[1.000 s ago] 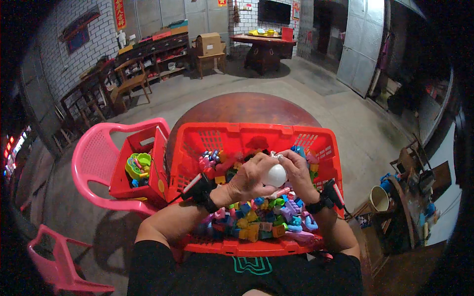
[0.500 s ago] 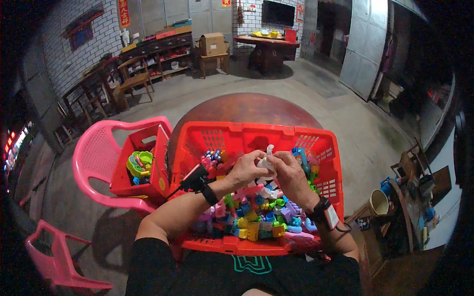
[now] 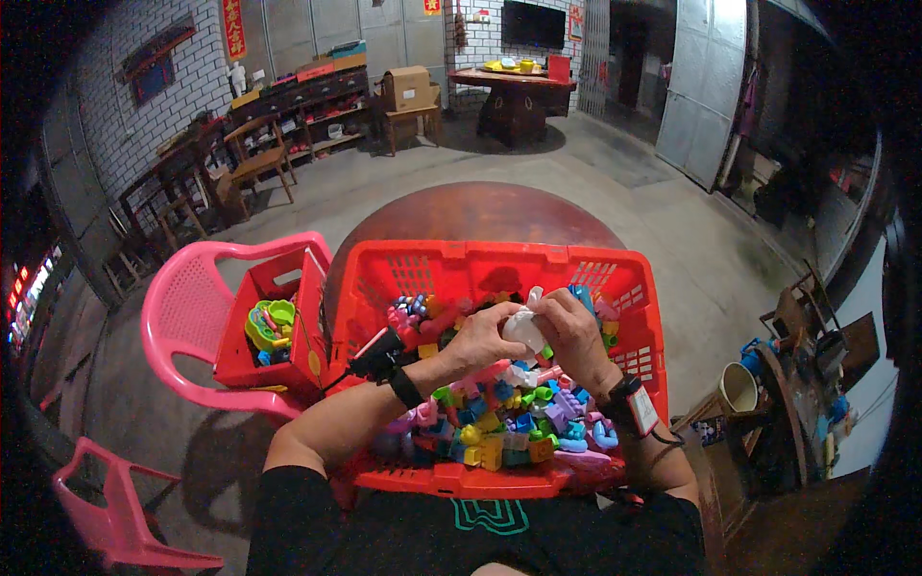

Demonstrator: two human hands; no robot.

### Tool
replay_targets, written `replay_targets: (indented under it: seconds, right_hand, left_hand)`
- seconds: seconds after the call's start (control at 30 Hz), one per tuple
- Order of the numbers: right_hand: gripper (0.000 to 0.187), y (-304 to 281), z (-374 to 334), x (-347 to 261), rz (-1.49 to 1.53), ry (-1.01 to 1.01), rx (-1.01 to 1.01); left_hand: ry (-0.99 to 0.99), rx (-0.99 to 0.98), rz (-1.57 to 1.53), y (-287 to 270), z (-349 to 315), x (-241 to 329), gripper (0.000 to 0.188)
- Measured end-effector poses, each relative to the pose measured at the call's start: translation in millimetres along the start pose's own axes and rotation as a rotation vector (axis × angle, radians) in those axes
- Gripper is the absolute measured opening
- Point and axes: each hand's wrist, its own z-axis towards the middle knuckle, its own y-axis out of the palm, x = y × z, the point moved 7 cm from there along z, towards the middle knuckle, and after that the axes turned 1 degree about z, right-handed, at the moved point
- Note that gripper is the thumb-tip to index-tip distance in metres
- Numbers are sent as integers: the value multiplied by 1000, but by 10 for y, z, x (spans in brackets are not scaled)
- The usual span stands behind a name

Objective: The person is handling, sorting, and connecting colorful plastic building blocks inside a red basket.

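Observation:
Both hands meet above the far half of a large red plastic basket (image 3: 451, 253). Between them is a small white rounded toy (image 3: 523, 332) with a thin part sticking up; its exact kind is unclear. My left hand (image 3: 477, 343) grips its body from the left with thumb and fingers. From the right, my right hand (image 3: 574, 334) pinches its upper part, and some of those fingertips are hidden. Beneath the hands lies a heap of colourful toy blocks (image 3: 492, 449) in yellow, blue, green, purple and pink.
The basket stands on a round wooden table (image 3: 480, 206). At the left, a pink plastic chair (image 3: 182, 288) holds a smaller red crate (image 3: 235, 341) with green and yellow toys (image 3: 271, 324). Another pink chair (image 3: 110, 509) stands lower left. A pale bucket (image 3: 738, 389) is at the right.
The white toy has turned in my hands, and more of its rounded body shows. My right hand has shifted slightly up around its top. The whole view has moved a little.

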Motion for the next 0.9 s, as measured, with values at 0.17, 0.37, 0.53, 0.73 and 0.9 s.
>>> replay_targets:
  seconds: [0.17, 0.37, 0.53, 0.73, 0.9]
  right_hand:
    - [11, 41, -30, 273, 237, 153, 29]
    - [15, 249, -162, 513, 742, 570, -96]
    - [21, 378, -240, 526, 1013, 717, -161]
    - [23, 284, -189, 449, 842, 559, -93]
    - [23, 86, -71, 215, 298, 168, 14]
  left_hand:
    - [277, 149, 298, -14, -100, 293, 62]
    - [488, 191, 374, -10, -220, 520, 63]
    - [589, 173, 539, 44, -268, 563, 64]
    - [361, 116, 134, -44, -130, 404, 60]
    - [148, 167, 238, -136, -64, 241, 61]
